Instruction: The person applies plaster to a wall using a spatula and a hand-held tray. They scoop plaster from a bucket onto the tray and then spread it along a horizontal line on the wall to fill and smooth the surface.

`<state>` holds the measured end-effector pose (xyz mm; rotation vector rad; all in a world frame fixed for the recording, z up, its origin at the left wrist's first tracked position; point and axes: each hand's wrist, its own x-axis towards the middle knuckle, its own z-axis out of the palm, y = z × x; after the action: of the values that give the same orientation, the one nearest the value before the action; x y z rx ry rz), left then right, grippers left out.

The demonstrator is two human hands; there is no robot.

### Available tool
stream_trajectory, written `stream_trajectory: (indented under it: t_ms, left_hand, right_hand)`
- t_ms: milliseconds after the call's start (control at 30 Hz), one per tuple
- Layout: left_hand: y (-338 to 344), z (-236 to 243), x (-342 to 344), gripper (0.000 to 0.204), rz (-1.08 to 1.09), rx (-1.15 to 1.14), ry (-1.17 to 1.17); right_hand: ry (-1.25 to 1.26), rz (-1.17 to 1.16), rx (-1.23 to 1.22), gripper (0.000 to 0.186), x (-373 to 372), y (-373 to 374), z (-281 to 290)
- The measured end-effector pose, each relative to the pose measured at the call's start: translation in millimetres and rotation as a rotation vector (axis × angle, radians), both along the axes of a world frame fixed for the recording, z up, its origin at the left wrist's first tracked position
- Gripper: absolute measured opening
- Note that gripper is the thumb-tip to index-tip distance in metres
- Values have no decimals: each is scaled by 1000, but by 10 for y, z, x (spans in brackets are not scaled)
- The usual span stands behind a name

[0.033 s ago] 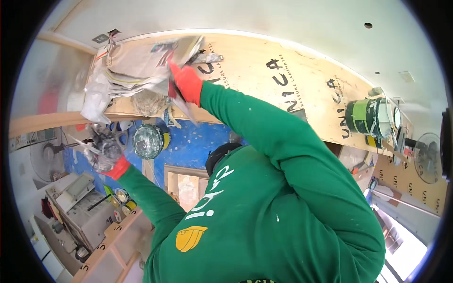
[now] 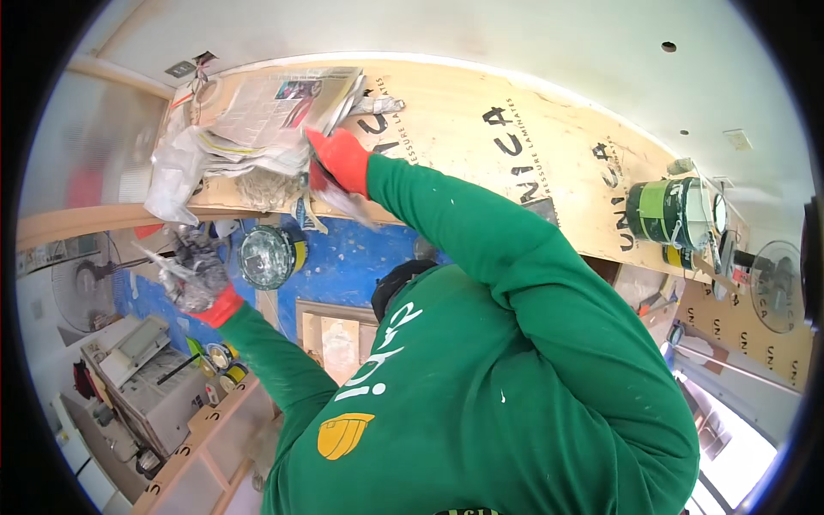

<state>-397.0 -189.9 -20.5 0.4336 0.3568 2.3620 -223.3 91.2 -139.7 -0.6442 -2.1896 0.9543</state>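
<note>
A stack of newspapers [image 2: 270, 116] lies on the wooden board's far left part. My right hand [image 2: 342, 161], in a red glove, is closed at the stack's near right edge. A pale, motion-blurred piece that looks like newspaper [image 2: 348, 204] hangs below its fingers. My left hand [image 2: 196, 273] wears a red-cuffed glove whose palm and fingers are caked in grey. It is held out over the blue floor, left of a lidded bucket [image 2: 268, 257]. Its fingers are bent around something thin and whitish [image 2: 159, 260], too smeared to name.
White plastic [image 2: 176, 176] and a fibrous clump [image 2: 264, 190] lie beside the newspapers on the board [image 2: 455, 129]. Green-labelled buckets [image 2: 657, 210] stand at its right end. Fans [image 2: 86, 283] [image 2: 777, 287] stand at both sides. A cluttered bench [image 2: 150, 365] is at lower left.
The newspaper's lifted, blurred right edge now lies flatter on the stack. My right hand has shifted slightly right and down, the pale piece swinging with it. My left hand moved slightly right.
</note>
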Motion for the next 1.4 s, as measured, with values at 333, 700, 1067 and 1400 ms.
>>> stream_trajectory:
  t_ms: [333,700,1067,1400]
  left_hand:
    - [158,-760,562,62,-2,-271,-84]
    - [563,-684,532,59,-39,-418,-120]
    - [-261,-905,904,65,44,-332,-273]
    - [-922,-1159,1153,62,277,-503,-351]
  right_hand:
    - [-1247,66,104,98,3470,335,986]
    - [-915,47,123,81,3405,383,683]
    - [-427,2,-264,45,-24,850,559]
    - [-288,393,-759,33,-176,716,-671]
